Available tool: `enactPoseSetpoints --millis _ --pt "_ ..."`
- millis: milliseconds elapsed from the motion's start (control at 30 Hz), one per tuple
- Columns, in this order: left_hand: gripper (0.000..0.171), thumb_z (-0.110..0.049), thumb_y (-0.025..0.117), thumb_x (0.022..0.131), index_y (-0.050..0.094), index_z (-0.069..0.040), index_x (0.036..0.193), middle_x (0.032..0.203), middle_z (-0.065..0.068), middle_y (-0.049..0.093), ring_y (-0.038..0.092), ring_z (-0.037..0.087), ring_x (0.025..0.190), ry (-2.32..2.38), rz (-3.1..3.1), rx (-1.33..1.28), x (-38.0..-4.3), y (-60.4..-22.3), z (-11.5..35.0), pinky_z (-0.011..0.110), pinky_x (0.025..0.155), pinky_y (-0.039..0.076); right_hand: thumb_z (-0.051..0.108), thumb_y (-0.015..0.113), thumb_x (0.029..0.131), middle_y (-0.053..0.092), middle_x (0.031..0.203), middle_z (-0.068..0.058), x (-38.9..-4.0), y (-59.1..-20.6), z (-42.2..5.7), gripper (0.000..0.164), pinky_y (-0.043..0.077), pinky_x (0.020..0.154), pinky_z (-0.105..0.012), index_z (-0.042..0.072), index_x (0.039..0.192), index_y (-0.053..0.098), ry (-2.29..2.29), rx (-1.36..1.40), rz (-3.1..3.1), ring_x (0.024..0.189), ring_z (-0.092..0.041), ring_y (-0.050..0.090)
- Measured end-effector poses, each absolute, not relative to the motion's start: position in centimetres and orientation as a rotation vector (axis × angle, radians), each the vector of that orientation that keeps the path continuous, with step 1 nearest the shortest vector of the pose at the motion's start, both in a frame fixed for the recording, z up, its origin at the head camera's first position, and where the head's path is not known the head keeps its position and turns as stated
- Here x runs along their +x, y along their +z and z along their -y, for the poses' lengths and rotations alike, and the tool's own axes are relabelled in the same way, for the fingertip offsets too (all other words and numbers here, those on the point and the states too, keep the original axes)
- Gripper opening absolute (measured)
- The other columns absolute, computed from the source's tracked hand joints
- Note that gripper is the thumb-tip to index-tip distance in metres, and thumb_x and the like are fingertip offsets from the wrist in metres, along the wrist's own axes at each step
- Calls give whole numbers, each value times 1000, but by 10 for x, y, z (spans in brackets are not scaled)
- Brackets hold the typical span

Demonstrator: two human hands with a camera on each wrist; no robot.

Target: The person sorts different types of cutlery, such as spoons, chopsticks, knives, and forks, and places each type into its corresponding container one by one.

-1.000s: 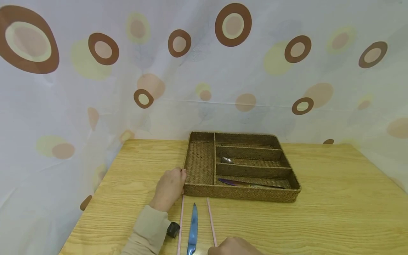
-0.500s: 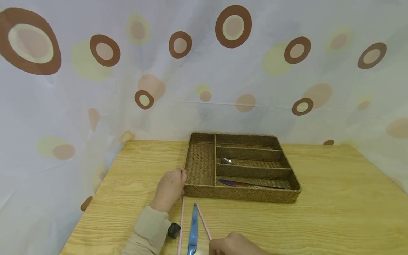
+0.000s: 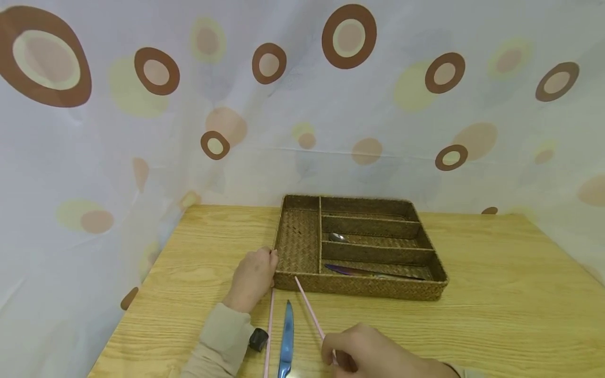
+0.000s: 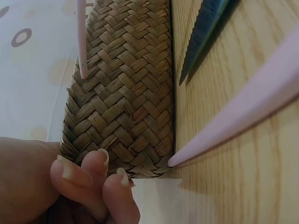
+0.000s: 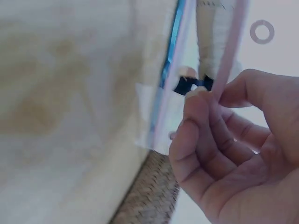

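My right hand (image 3: 373, 352) pinches a pink chopstick (image 3: 309, 308) between thumb and fingers. Its far tip stands over the front wall of a woven, divided cutlery tray (image 3: 378, 289). At the tray's front left corner, my left hand (image 3: 252, 278) grips the side wall; the left wrist view shows its curled fingertips (image 4: 120, 186) at the corner. A second pink chopstick (image 3: 270, 331) lies on the table, pointing at that corner. Between the chopsticks lies a blue-tinted, serrated table knife (image 3: 286, 336), its handle cut off by the head view's lower edge.
A purple-tinted knife (image 3: 350, 271) lies in the tray's front right compartment. One compartment behind it a spoon's bowl (image 3: 337, 238) shows. Low dividers separate the sections. Patterned cloth (image 3: 302, 105) hangs behind and beside the wooden table (image 3: 510, 294).
My right hand has moved forward, carrying the chopstick, whose tip swung left and then rose forward to the tray's front rim. My left hand stays at the tray's corner.
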State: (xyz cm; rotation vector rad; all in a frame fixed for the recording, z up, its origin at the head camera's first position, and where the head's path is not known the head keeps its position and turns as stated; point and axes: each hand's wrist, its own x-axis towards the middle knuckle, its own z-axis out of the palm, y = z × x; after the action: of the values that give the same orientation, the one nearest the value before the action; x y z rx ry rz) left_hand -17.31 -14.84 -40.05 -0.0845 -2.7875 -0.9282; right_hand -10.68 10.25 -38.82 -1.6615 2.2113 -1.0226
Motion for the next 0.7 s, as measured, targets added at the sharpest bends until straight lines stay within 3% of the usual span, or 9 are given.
enactPoseSetpoints --millis 267,700 --pt "34 -17 37 100 52 -5 72 51 4 49 47 7 38 -906 2788 -77 -173 -402 149 23 34 38 5 57 87 49 61 14 -105 -366 -102 15 37 47 -9 20 86 57 -1055 -1648 -2211 54 14 37" --pt "34 -17 38 100 53 -4 72 51 5 48 47 8 39 -914 2782 -59 -173 -399 147 23 35 39 6 58 87 52 61 14 -126 -343 -90 18 42 44 -18 24 86 57 -1116 -1494 -2406 50 2 46"
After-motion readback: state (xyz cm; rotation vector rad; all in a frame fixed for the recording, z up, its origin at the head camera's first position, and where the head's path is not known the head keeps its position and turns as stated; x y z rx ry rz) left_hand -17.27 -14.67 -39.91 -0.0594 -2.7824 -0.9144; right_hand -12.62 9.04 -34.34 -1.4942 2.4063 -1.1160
